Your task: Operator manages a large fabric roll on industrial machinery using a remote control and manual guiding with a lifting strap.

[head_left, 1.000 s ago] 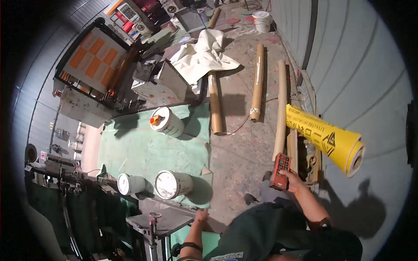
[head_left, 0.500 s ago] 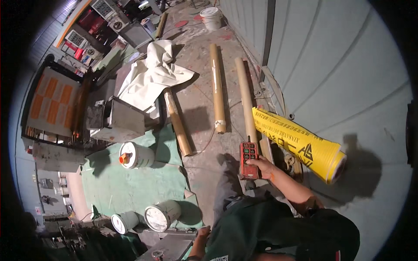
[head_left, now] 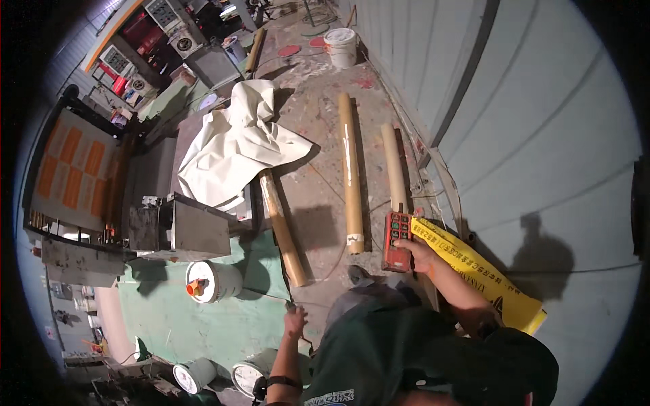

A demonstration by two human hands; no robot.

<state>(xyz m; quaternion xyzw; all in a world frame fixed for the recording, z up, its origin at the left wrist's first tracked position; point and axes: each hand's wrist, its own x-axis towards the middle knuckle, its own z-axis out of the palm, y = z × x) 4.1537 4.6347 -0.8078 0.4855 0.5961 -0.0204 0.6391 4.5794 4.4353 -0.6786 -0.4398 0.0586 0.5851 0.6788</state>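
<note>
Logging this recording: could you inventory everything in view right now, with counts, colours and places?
Remote control: one, red, in the right hand
Plastic-wrapped roll: one, yellow, lower right
Long tubes: four, tan, three mid-floor, one far back
Crumpled sheet: one, white, upper centre-left
Lidded pails: four clear ones, white, three lower left, one far back
Floor covering: one, green, lower left
Metal box: one, grey, left of centre
Machine: one, grey with orange-patterned panel, far left
Flat discs: two, red, far floor
Wall: one, grey-blue, right
Right hand: one, bare, gripping the remote
Left hand: one, bare, lower centre, contents unclear
</note>
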